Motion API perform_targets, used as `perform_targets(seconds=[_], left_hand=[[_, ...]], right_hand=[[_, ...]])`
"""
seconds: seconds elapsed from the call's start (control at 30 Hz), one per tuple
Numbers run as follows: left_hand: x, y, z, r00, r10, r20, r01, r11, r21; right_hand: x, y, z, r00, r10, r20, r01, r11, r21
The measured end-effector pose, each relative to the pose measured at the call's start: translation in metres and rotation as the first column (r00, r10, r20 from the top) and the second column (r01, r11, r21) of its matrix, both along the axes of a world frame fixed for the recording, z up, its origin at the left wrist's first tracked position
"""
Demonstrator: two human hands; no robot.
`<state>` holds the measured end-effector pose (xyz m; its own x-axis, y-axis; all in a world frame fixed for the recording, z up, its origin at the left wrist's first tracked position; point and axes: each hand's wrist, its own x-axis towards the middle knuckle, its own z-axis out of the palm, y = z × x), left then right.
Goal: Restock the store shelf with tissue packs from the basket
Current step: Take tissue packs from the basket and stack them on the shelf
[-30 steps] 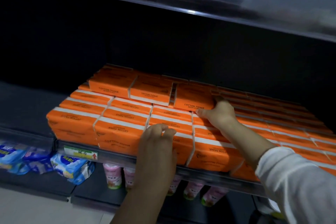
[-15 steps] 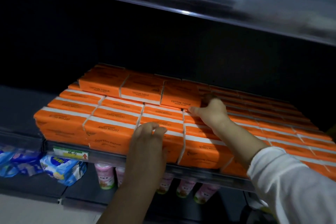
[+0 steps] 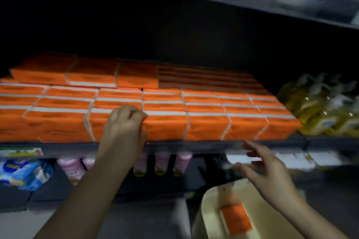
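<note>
Orange white-banded tissue packs (image 3: 206,126) filling the mid-frame shelf (image 3: 194,144), your left hand (image 3: 124,128) curling onto a front-row pack, your right hand (image 3: 270,174) hovering spread and empty above the lower-right basket (image 3: 209,219).

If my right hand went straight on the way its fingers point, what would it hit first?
Your right hand would likely meet the shelf's front edge, just under the tissue packs; depth unclear.

Orange tissue packs (image 3: 165,128) fill the shelf (image 3: 194,144) in tight rows. The left hand (image 3: 124,128) curls its fingers over the top edge of a front-row pack. The right hand (image 3: 270,172), fingers spread, hovers below the shelf's front lip, above a beige basket (image 3: 211,213) holding one orange pack (image 3: 236,219).
</note>
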<state>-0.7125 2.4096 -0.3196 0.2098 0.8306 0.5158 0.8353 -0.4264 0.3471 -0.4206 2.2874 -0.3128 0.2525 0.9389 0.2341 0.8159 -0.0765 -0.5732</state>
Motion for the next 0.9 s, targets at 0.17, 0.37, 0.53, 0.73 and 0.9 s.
perform_targets(seconds=[0.17,0.37,0.53,0.73,0.9], left_hand=[[0.070,-0.040,0.001,0.919,-0.364,-0.154,0.340,0.927,-0.159],[0.127,-0.090,-0.028,0.763,-0.627,-0.154,0.518,0.736,-0.435],[0.159,-0.100,-0.050,0.681,-0.689,-0.246,0.502,0.685,-0.528],[0.174,-0.087,-0.079,0.688,-0.689,-0.230,0.510,0.684,-0.522],[0.186,-0.071,-0.101,0.745,-0.602,-0.288,0.367,0.730,-0.576]], right_hand=[[0.052,-0.074,-0.041,0.994,-0.103,0.028,0.107,0.981,-0.163],[0.085,-0.131,-0.085,0.979,-0.203,0.037,0.205,0.939,-0.277],[0.095,-0.128,-0.112,0.987,-0.163,0.004,0.155,0.934,-0.323],[0.115,-0.118,-0.159,0.944,-0.308,-0.117,0.218,0.850,-0.479],[0.127,-0.089,-0.210,0.810,-0.511,-0.287,0.285,0.772,-0.568]])
